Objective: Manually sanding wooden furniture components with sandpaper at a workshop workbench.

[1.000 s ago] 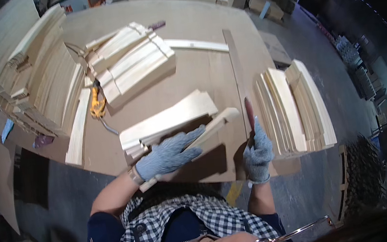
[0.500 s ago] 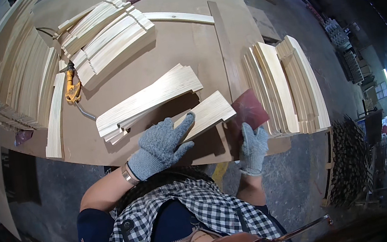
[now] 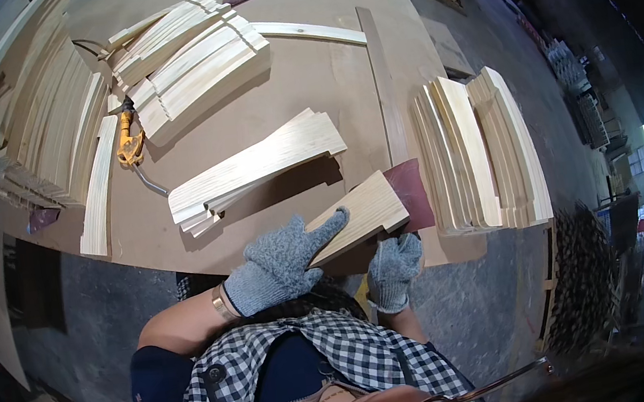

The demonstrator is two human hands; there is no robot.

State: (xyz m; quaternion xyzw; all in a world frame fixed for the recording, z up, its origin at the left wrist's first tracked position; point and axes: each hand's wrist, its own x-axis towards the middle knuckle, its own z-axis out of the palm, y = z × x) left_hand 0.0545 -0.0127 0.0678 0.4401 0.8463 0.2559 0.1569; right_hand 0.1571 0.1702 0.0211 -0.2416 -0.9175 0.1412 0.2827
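My left hand (image 3: 273, 263), in a grey knit glove, grips a pale wooden board (image 3: 360, 214) with a notched right end. Its thumb side lies along the board's upper face. My right hand (image 3: 394, 274), gloved alike, is closed on a dark red sheet of sandpaper (image 3: 410, 188) at the board's notched end. Part of the sheet is hidden behind that end, and the right fingertips are partly out of sight under the board. Beyond the held board, a few similar shaped boards (image 3: 257, 165) lie stacked at an angle on the brown worktable (image 3: 322, 72).
More shaped boards (image 3: 465, 155) stand in a row at the right edge. Stacked boards (image 3: 197, 64) lie at the far left, beside a yellow air blow gun (image 3: 128, 144) with a hose. A tall pile of boards (image 3: 46, 114) rises along the left side.
My right hand has moved left and nearer to me, bringing the sandpaper against the board's notched end. My left hand and the board have shifted slightly right and nearer.
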